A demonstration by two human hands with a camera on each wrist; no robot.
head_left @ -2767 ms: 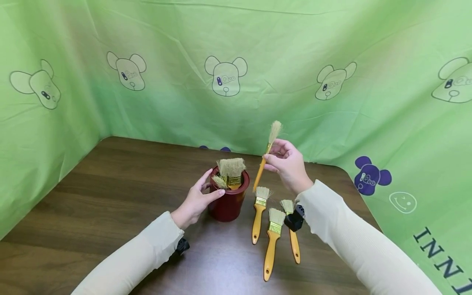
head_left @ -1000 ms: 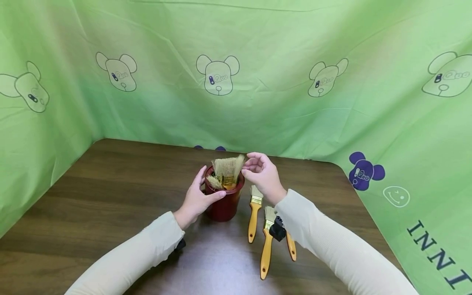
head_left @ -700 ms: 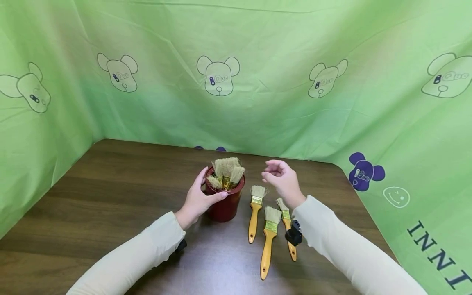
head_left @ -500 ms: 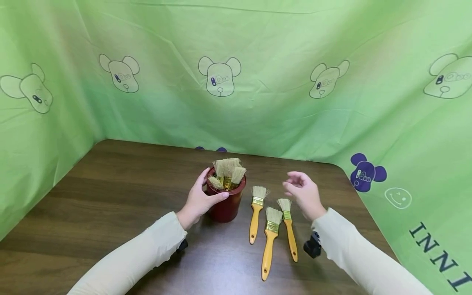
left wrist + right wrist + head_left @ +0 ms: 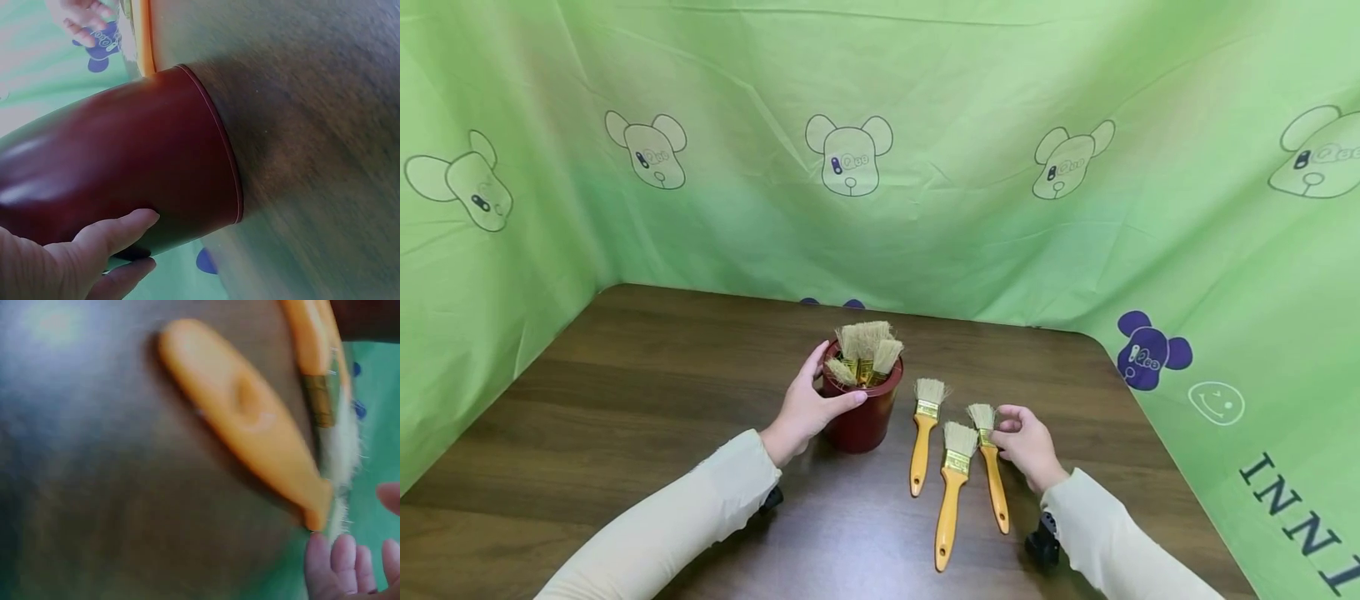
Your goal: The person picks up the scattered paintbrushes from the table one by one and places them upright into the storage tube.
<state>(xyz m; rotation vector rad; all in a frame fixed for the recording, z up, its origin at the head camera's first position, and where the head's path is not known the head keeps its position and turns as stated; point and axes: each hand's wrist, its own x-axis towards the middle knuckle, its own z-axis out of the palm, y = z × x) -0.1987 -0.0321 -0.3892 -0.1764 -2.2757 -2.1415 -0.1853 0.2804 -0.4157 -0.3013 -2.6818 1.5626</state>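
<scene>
Right hand: has come down from the air beside the pot to the table; fingertips now touch the metal collar of the nearest brush, fingers bent over it, no firm grip yet, so this brush looks to be next in hand.

Left hand: still wrapped round the pot's side, steadying it. The brush carried earlier now stands in the pot among the bristles.

Just left of the right hand: two more brushes, flat.

Surroundings: dark wood table; green bear-print cloth behind and at both sides.
</scene>
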